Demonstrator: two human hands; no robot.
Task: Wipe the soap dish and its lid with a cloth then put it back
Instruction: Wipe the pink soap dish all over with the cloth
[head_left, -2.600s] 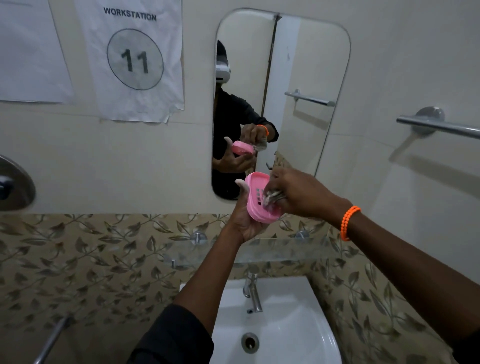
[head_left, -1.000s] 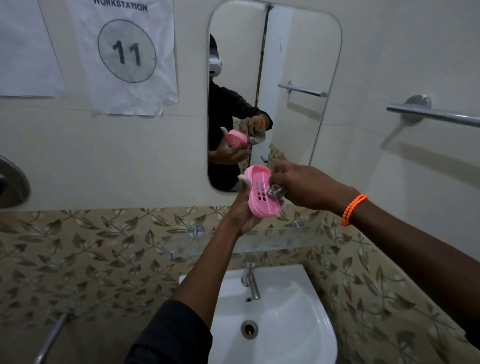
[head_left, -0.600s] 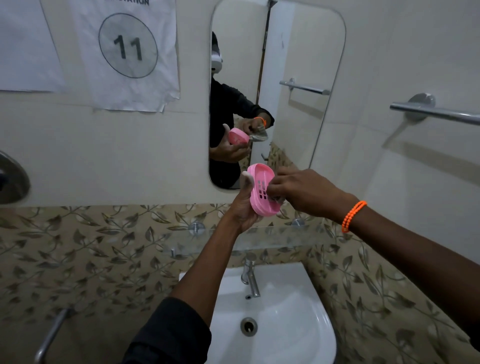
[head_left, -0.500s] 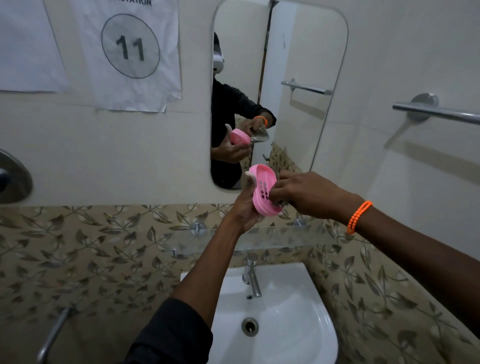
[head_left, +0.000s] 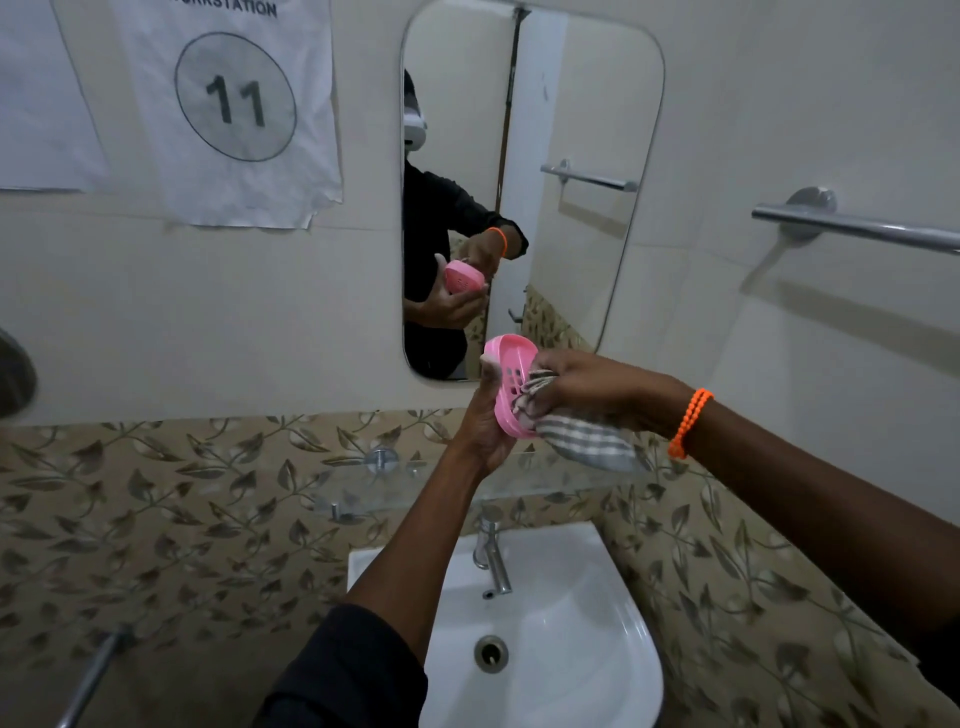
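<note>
My left hand (head_left: 480, 423) holds a pink soap dish (head_left: 511, 376) upright in front of the mirror, its slotted inside facing right. My right hand (head_left: 587, 387) grips a grey and white striped cloth (head_left: 584, 441) and presses a bunched part of it into the dish's inside. The rest of the cloth hangs below my right wrist. A lid separate from the dish is not visible. Both hands are above the glass shelf (head_left: 363, 491).
A white sink (head_left: 566, 639) with a chrome tap (head_left: 491, 558) sits below my arms. The mirror (head_left: 530, 171) hangs on the wall ahead. A towel rail (head_left: 852, 226) juts out at the right, and a paper sign (head_left: 228, 104) hangs at the left.
The dish has been turned more edge-on and lowered slightly. My right hand has pushed the cloth deeper into the dish, and more of the cloth now hangs out below the hand.
</note>
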